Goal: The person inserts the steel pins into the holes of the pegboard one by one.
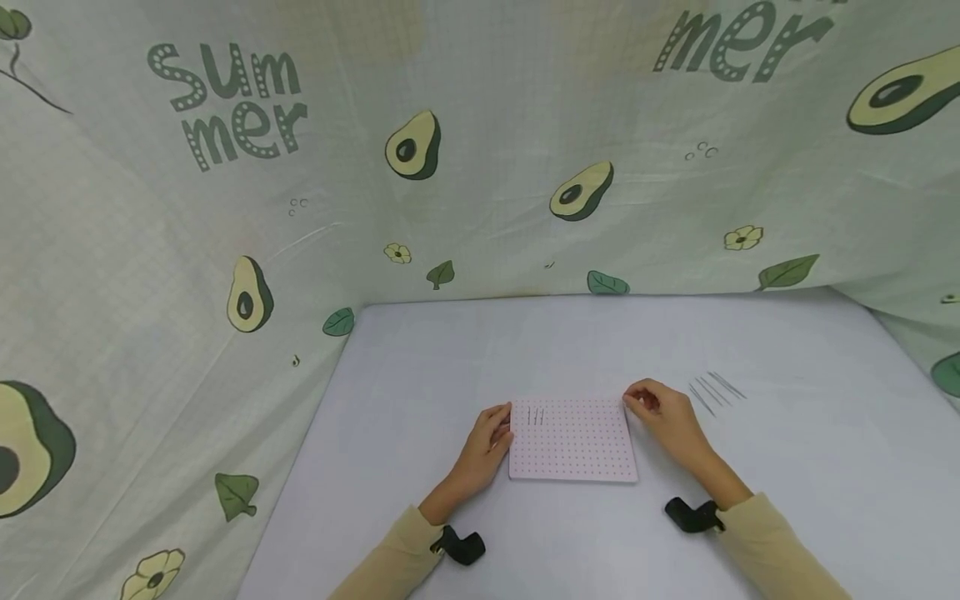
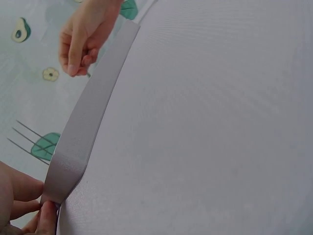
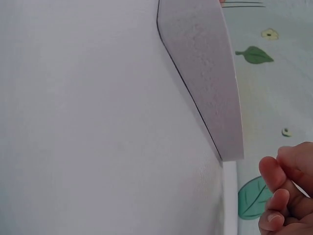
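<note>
A thin, pale pink perforated board [image 1: 573, 440] lies flat at the tabletop's [image 1: 787, 467] centre. It is pinched at its 9 o'clock edge by the left hand [image 1: 487, 444]. Beside its 2 o'clock corner the right hand [image 1: 663, 414] is curled, holding nothing visible. The board is judged light and stiff, best gripped by its edges. Three slender pins [image 1: 536, 416] stand at 10 o'clock.

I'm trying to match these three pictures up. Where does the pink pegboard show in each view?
Head: the pegboard lies low at centre on the table, between the left hand and the right hand.
Left wrist: seen edge-on, a grey strip running from bottom left to the top.
Right wrist: edge-on again, a strip from the top towards lower right.
Shared landmark: the upright pins near the board's left corner, seen in all three views.
</note>
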